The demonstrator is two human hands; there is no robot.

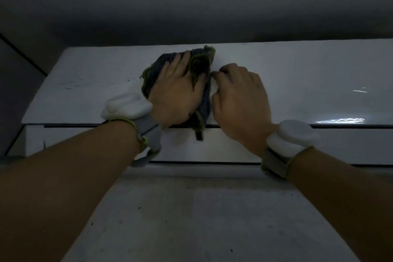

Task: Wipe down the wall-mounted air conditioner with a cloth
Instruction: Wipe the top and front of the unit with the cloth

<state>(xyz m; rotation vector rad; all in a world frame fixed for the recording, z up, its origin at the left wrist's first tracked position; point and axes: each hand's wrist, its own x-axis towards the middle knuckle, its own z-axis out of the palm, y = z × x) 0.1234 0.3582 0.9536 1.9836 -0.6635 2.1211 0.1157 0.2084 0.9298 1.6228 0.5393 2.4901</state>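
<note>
The white wall-mounted air conditioner (297,83) fills the upper middle of the head view, seen from below. A dark blue cloth with a green edge (200,64) lies crumpled on its glossy front panel. My left hand (176,91) presses flat on the cloth, fingers spread over it, and a fold of cloth comes up between thumb and fingers. My right hand (240,100) rests just right of it, fingers curled, fingertips touching the cloth's right edge. A strip of the cloth hangs down over the dark slot below the panel.
The ceiling (191,2) sits dark and close above the unit. The bare wall (202,219) runs below it. A dark corner edge (23,55) stands at the left. Both wrists carry white devices on straps.
</note>
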